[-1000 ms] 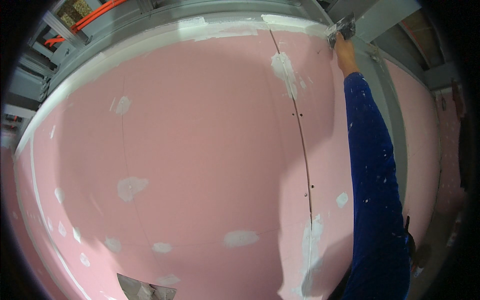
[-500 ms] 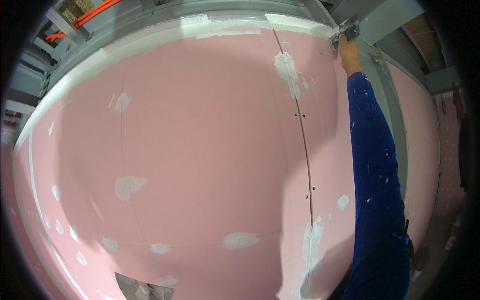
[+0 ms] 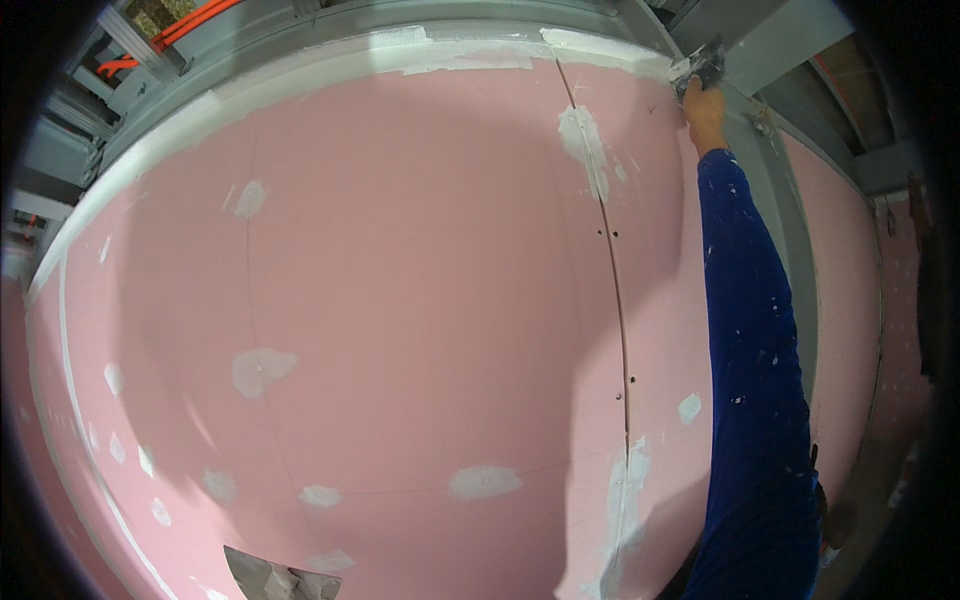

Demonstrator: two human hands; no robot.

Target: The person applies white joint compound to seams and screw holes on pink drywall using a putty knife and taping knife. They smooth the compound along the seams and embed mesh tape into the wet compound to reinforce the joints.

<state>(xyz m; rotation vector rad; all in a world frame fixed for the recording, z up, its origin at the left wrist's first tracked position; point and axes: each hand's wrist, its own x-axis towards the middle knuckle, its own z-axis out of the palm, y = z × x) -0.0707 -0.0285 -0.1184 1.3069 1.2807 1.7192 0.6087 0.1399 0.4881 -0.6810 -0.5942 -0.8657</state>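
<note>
Filling knife (image 3: pixel 708 62), flat metal blade, dark grey, smeared with pale compound. Location: upper right, at the top corner of the pink wall board (image 3: pixel 430 250), where it meets the grey steel beam (image 3: pixel 785 45). Blade points upward, away from the wrist; its broad span slants from lower left to upper right. Whether the edge touches the board cannot be told.

Right hand (image 3: pixel 706 112): fingers clamped on the knife's lower part; back of hand toward the viewer. Sleeve (image 3: pixel 750 300), blue, flecked white, running up from the lower edge.

Pale compound band (image 3: pixel 470 58), along the board's curved top edge, left of the knife.

Board joint (image 3: pixel 614 285), dark, near-vertical, partly filled at top and bottom.

Filler patches, pale, scattered; one large example (image 3: pixel 264 372) at left centre.

Metal plate (image 3: pixel 241 566), lower left, bearing grey compound (image 3: pixel 283 584), cut by the frame.

Left hand: outside the view; finger state cannot be told.

Orange conduits (image 3: pixel 190 28), upper left.
</note>
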